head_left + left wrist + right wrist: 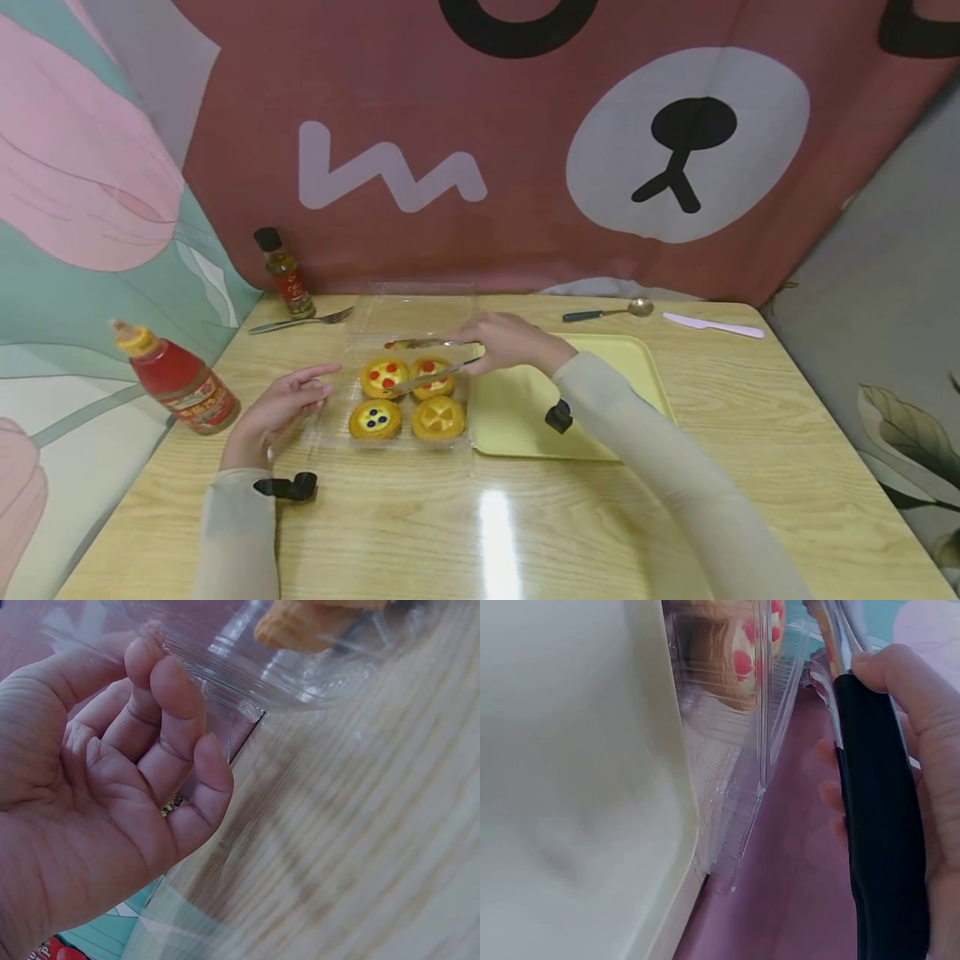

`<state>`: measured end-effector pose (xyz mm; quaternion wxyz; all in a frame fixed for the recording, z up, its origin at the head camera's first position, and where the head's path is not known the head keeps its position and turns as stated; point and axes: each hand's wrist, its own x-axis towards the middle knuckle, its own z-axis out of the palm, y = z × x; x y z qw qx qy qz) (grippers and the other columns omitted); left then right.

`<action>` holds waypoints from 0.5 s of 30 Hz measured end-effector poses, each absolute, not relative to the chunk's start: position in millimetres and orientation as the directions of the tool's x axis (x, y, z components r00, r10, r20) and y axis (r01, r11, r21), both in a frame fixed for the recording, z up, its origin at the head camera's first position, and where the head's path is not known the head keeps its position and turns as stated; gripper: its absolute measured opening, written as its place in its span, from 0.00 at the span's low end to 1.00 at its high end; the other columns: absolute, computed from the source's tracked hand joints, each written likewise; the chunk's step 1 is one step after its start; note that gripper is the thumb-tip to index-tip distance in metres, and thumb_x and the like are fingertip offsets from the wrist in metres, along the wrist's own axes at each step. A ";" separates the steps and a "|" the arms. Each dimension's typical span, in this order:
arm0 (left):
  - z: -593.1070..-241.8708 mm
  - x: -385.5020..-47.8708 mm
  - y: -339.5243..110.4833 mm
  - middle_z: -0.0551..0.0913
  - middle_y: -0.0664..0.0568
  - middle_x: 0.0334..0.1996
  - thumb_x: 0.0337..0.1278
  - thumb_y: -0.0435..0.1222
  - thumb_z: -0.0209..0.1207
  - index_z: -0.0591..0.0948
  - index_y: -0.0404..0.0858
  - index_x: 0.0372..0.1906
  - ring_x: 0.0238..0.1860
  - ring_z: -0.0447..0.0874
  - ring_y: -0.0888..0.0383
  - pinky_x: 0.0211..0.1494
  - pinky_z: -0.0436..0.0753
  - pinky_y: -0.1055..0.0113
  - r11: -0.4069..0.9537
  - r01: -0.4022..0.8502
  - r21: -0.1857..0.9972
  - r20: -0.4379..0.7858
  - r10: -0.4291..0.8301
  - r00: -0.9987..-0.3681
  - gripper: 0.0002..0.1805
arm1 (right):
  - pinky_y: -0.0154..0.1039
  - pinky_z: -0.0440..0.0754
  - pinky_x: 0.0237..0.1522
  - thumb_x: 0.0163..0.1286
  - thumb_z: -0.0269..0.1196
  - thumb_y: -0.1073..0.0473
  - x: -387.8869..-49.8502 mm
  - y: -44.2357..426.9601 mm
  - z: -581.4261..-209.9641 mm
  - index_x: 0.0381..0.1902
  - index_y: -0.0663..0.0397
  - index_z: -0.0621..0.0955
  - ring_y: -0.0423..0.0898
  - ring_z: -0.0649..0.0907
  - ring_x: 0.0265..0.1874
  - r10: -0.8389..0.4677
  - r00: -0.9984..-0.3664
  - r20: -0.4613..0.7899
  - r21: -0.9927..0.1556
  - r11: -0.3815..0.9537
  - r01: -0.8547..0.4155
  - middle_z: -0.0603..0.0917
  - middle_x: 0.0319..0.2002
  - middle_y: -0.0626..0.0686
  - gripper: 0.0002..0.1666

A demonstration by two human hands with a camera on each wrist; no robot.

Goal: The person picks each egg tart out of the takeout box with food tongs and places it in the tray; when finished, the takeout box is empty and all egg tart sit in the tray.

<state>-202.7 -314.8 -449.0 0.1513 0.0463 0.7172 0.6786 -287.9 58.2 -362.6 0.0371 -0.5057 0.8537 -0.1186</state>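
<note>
My right hand (510,340) grips metal tongs (435,380) by their black handle (881,802). The tongs' arms stand apart, spanning the far-left egg tart (384,372) with red dots; contact is unclear. That tart shares a clear plastic box (408,447) with another red-dotted tart (438,367), one with blue dots (375,421) and one with yellow wedges (438,417). At the box's left rim, my left hand (288,402) appears to pinch the plastic between thumb and fingers; the left wrist view shows the other fingers curled below.
A yellow tray (525,446) lies right of the box, partly under my right arm. Behind are a fork (300,322), a small bottle (288,279), a spoon (611,312) and a pale knife (712,325). A red sauce bottle (191,392) stands at the table's left edge.
</note>
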 end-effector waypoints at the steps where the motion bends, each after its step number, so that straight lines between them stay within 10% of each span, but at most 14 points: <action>1: -449.0 -203.0 -314.5 0.77 0.59 0.22 0.65 0.33 0.55 0.67 0.33 0.66 0.26 0.74 0.66 0.30 0.75 0.72 0.076 -0.140 0.987 -0.155 0.272 -0.950 0.26 | 0.44 0.79 0.46 0.59 0.68 0.49 -290.0 55.6 -362.2 0.64 0.47 0.73 0.47 0.81 0.48 -0.876 -0.481 0.039 -0.241 0.459 -0.855 0.81 0.53 0.52 0.35; 15: -446.2 -201.9 -311.6 0.76 0.59 0.21 0.65 0.34 0.56 0.64 0.31 0.67 0.25 0.73 0.66 0.31 0.74 0.71 0.095 -0.152 0.984 -0.172 0.264 -0.949 0.28 | 0.42 0.76 0.52 0.55 0.68 0.50 -309.7 24.3 -343.4 0.64 0.44 0.73 0.46 0.78 0.54 -0.888 -0.442 -0.123 -0.092 0.454 -0.886 0.79 0.56 0.47 0.37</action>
